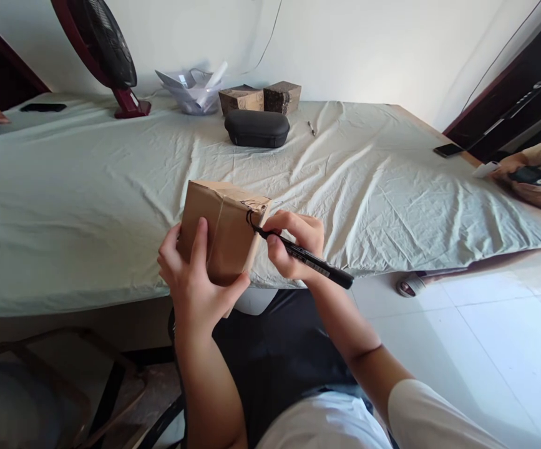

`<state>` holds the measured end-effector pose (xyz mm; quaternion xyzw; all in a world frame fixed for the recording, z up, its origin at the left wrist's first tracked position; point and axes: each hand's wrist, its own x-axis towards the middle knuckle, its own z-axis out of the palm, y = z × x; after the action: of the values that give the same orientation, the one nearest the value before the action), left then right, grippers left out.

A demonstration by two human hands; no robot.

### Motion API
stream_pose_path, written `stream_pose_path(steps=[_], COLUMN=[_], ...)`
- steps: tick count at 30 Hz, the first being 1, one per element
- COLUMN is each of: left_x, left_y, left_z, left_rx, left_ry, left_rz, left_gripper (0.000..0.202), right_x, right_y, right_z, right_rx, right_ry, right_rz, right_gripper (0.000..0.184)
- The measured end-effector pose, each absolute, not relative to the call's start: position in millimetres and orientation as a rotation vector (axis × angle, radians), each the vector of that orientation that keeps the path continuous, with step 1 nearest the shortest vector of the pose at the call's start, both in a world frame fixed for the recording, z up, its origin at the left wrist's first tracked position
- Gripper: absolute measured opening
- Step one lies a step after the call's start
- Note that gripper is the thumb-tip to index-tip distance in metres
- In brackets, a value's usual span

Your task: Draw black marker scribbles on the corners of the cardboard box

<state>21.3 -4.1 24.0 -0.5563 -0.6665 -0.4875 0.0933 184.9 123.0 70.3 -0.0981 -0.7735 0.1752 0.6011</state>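
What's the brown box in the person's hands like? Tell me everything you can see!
The brown box looks like cardboard, with flat sides and a thin line running down the face toward us. Dark marks show near its upper right corner. It is tilted, over the near edge of the cloth-covered table. The left hand grips it, fingers spread, and the right hand holds a black marker with its tip at the marks. Its underside is hidden.

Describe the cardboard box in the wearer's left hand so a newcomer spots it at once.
Start from the long cloth-covered table. At its near edge, the left hand holds the box, beside a black pen-like tool in the right hand. Unlike the two boxes at the back, this one is held.
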Motion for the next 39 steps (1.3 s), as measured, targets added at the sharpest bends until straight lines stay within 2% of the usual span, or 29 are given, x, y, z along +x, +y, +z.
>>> stream_pose_path(steps=[5, 11, 16, 22, 30, 39], left_x=[26.8, 26.8, 19.4, 12.0, 19.7, 19.8], left_y=[-10.6, -13.8, -16.4, -18.1, -14.8, -16.4], left_z=[30.8, 31.4, 24.6, 18.7, 22.9, 24.8], left_rx=[-1.609, -1.574, -1.633, -1.725, -1.712, -1.711], left_ry=[-2.039, -2.075, -2.097, -2.208, -2.196, -2.208], left_rz=[-1.345, -1.409, -1.657, -1.991, -1.897, -1.808], left_gripper=[0.118, 0.117, 0.121, 0.111, 0.112, 0.111], right_x=[185.8, 191.5, 191.4, 186.6, 178.5, 179.3], right_y=[121.1, 119.5, 118.1, 123.3, 124.8, 125.4], right_z=[72.4, 68.4, 57.6, 50.7, 53.5, 57.3], right_rx=[-0.225, -0.321, -0.3, -0.265, -0.309, -0.304], right_ry=[-1.78, -1.783, -1.631, -1.515, -1.506, -1.568], right_rz=[0.451, 0.53, 0.681, 0.75, 0.764, 0.711], right_gripper=[0.007, 0.006, 0.007, 0.008, 0.012, 0.005])
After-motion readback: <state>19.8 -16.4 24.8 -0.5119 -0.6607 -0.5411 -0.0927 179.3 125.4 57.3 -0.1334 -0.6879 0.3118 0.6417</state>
